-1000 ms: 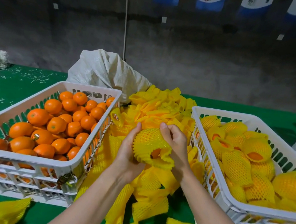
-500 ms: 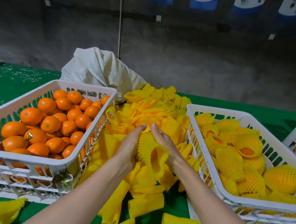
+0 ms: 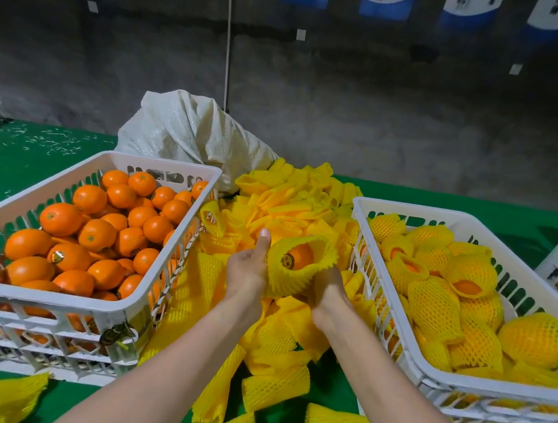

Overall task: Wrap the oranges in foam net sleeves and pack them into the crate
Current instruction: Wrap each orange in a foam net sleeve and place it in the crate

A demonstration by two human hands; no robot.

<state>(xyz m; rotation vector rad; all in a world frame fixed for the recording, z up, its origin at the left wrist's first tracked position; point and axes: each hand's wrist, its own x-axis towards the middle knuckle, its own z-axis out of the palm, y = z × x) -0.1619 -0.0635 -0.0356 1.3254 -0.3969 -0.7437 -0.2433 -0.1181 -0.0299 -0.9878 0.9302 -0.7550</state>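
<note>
Between the crate of bare oranges (image 3: pixel 54 301) and the crate of wrapped fruit (image 3: pixel 442 214), above the heap of loose sleeves (image 3: pixel 288 209), an orange (image 3: pixel 301 255) sits in a yellow foam net sleeve (image 3: pixel 284 282) — stickered top showing through its flared mouth. The left hand (image 3: pixel 247 273) grips the sleeve's side, thumb upright; the right hand (image 3: pixel 329 292) clasps it from below — fingers hidden.

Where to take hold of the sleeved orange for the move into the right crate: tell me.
Grip the netted belly of the sleeved orange, cupping from below with the right hand. Its frilled mouth points up and away, fruit showing, so that rim is loose foam; the covered round underside probably holds firmer toward the right crate.
</note>
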